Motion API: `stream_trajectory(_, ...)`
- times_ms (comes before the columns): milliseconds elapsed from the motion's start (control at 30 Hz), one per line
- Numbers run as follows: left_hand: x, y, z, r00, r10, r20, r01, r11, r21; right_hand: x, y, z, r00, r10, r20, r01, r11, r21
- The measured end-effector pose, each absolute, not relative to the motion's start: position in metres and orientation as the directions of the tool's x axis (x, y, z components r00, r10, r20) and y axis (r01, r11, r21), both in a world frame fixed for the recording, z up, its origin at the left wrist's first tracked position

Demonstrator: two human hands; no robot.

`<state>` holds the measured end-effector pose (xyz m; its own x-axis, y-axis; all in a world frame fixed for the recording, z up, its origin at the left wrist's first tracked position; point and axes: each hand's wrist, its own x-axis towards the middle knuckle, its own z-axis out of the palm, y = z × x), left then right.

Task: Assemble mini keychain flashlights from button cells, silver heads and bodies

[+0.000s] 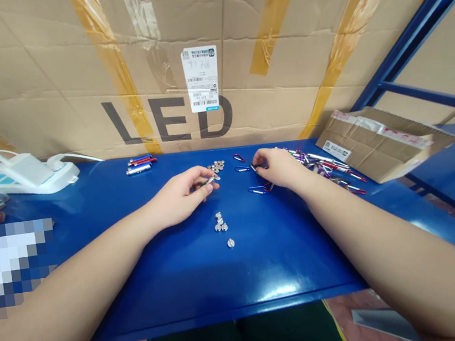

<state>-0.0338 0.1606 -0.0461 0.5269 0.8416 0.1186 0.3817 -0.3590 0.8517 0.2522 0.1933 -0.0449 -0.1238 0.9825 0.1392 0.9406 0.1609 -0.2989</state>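
Note:
My left hand (184,194) is closed in a pinch on a small silver piece (212,179) with a bit of green; its exact kind is too small to tell. My right hand (278,167) pinches a small dark green carabiner (253,167), partly covered by the fingers. Around the right hand lie a red carabiner (238,158), a blue carabiner (242,168) and another blue carabiner (258,190). Several small round silver pieces (216,166) are clustered just beyond my left fingertips. More silver discs (220,224) lie nearer to me, with a single disc (231,243) apart from them.
A mixed pile of colourful metal pieces (328,167) lies right of my right hand, before an open cardboard box (375,142). Several small tubes (139,165) and a white power strip (29,174) are at left. A large carton (276,97) stands behind the blue table (174,278).

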Motion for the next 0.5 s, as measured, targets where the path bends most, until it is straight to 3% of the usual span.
stream_trajectory(133, -0.034, 0.1599, -0.0439, 0.499, 0.864, 0.075, 0.476, -0.345, 0.809, 0.2517, 0.1936, -0.0446, -0.077, 0.995, 0.069, 0.904, 0.099, -0.416)
stream_trajectory(333, -0.0323, 0.1573, -0.0392, 0.485, 0.873, 0.045, 0.529, -0.334, 0.781, 0.2504, 0.1899, -0.0404, -0.122, 0.989, 0.081, 0.931, 0.142, -0.337)
stream_trajectory(500, -0.0314, 0.1578, -0.0391, 0.507, 0.86, 0.06, 0.532, -0.367, 0.763, 0.2487, 0.1858, -0.0375, -0.111, 0.993, 0.04, 0.914, 0.118, -0.388)
